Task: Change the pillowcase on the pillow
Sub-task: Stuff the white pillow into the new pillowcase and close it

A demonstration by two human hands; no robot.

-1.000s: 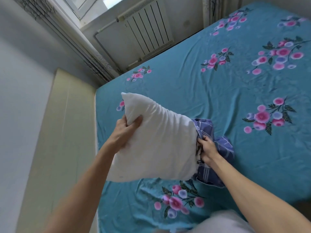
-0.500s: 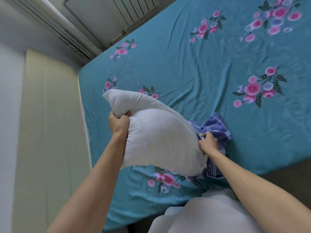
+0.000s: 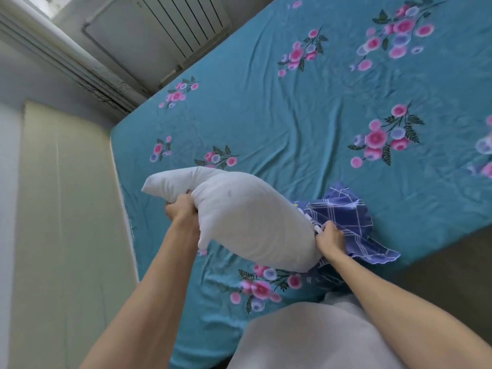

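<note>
The bare white pillow (image 3: 247, 222) hangs in mid-air over the lower centre of the frame, above the near edge of the bed (image 3: 292, 123), with only its right end tucked into the blue checked pillowcase (image 3: 343, 219) that lies bunched on the flowered sheet. The left hand (image 3: 183, 211) has its fingers curled tight into the pillow's near-left corner, and the right hand (image 3: 328, 237) pinches the pillowcase's opening edge against the pillow's far end. Whether the case is going on or coming off cannot be told for certain; it looks like stripping. To do it well, the person would likely keep the left grip firm on the filling, hold the hem rather than loose cloth, and draw the two apart along the pillow's length so the corners do not snag. Against the picture of a second ago, the pillow has tipped from broadside to nearly edge-on, the left hand has shifted from thumb-over-corner to a full fist underneath, and the view has swung lower, bringing more of the person's pale clothing (image 3: 306, 339) into the bottom of the frame.
</note>
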